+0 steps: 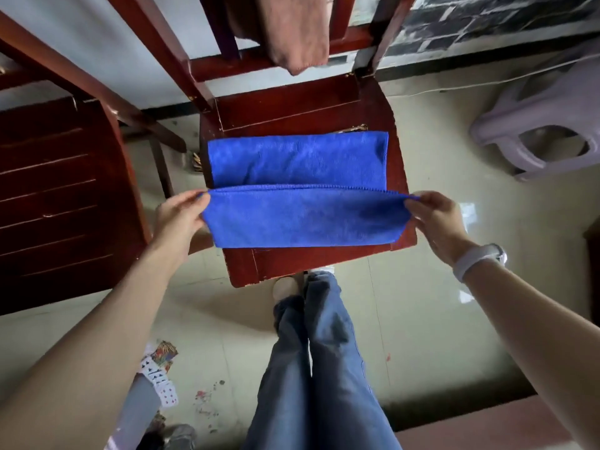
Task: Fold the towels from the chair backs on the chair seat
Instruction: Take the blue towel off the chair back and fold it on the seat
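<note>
Pinching the near corners of a blue microfibre towel [298, 190], the left hand [181, 216] and the right hand [435, 219] are each closing a grip of thumb and fingertips on the stitched hem and holding it taut between them. Largest in view, a glossy pale tiled floor [422, 319] is carrying two dark red wooden chairs: one slatted seat [55, 196] is lying at the left, and the chair seat [308, 105], flat and lacquered with chipped edges, is bearing the towel. The towel's far half is lying flat on it while the near half is being lifted. A brown towel [292, 30], soft and nubbly, is hanging over the chair back [181, 53]. A white wristband [474, 258] is circling the right wrist.
</note>
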